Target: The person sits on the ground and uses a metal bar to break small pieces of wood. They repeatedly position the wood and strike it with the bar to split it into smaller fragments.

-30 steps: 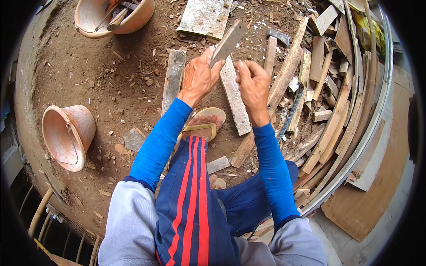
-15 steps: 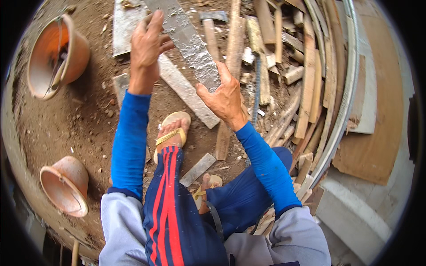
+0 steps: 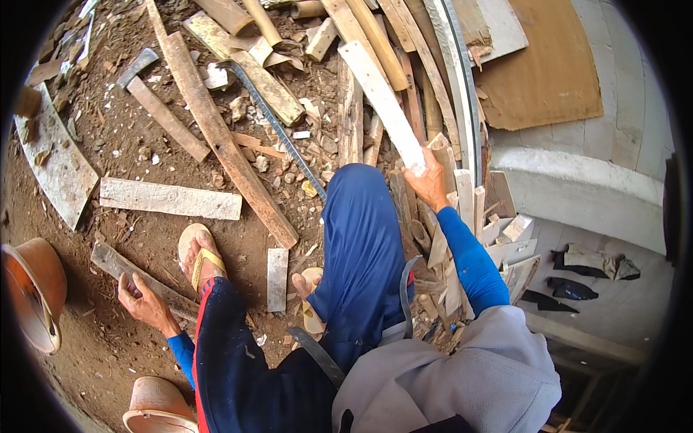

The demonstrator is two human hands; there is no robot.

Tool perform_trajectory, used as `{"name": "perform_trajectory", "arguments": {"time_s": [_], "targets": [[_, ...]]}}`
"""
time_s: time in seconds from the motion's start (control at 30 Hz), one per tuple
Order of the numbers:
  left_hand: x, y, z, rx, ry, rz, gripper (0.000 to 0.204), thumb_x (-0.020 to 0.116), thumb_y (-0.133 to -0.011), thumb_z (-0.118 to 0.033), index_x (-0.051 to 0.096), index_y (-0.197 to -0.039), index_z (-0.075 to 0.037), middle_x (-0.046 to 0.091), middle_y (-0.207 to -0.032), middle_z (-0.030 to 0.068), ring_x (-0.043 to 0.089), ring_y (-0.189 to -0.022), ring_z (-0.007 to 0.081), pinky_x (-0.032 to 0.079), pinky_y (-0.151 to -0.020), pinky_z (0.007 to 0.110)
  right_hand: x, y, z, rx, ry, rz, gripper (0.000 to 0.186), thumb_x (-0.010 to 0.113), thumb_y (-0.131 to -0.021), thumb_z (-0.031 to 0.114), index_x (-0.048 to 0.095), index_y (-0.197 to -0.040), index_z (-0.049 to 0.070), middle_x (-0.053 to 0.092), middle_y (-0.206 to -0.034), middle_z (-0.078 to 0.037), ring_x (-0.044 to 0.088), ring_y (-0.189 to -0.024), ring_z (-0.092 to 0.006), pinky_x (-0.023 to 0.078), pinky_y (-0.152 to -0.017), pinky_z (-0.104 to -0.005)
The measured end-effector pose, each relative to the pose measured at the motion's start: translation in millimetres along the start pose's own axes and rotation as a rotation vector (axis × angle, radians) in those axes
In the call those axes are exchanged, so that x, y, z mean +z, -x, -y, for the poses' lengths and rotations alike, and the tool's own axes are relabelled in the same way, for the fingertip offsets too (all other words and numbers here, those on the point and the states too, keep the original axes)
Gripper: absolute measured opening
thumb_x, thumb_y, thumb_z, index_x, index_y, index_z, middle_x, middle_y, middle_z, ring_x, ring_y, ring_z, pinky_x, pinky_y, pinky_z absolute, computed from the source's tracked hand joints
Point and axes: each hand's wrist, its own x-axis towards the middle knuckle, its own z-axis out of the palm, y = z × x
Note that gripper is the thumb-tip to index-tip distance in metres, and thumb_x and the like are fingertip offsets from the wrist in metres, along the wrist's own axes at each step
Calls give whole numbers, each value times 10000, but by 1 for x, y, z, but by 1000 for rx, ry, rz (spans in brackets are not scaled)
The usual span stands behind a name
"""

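My right hand [image 3: 430, 179] is closed round the lower end of a white, flat board [image 3: 386, 105], fingers curled over its edge. The board slants up and left over the wood pile [image 3: 351, 115]. At the lower left, my left hand [image 3: 148, 307] hangs with fingers apart and nothing in it. A weathered grey plank [image 3: 119, 268] lies on the dirt just beyond those fingers; whether they touch it I cannot tell. A short grey board piece [image 3: 277, 280] rests between my feet.
A hatchet-like tool [image 3: 170, 119] and a long brown timber [image 3: 206, 123] lie on the dirt. A dark bent metal bar [image 3: 278, 126] crosses the rubble. Two orange buckets, one upper [image 3: 40, 289] and one lower [image 3: 159, 404], stand left. A curved pale rail [image 3: 462, 86] borders the pile.
My left hand has come off the board and moved down and left. My right hand has swung a board rightward over the wood pile. The view has turned right.
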Motion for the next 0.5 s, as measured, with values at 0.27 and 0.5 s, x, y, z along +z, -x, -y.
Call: {"name": "perform_trajectory", "arguments": {"time_s": [0.27,0.5], "targets": [[-6,-6,51,94,-390,48,804,784,-921,-529,545,-1429,47,599,-1347,259,555,-1264,414,448,-1085,505,-82,208,-127,376,310,12,468,744,-787,184,617,-1209,25,729,-1002,-231,707,-925,-419,552,-830,-477],[14,6,77,61,-321,66,871,834,-876,-516,510,-1437,68,607,-1332,288,590,-1238,434,467,-1068,502,-153,244,-165,401,532,31,549,726,-781,202,555,-1259,-10,610,-1218,-275,578,-1171,-475,485,-1009,-490]]}}
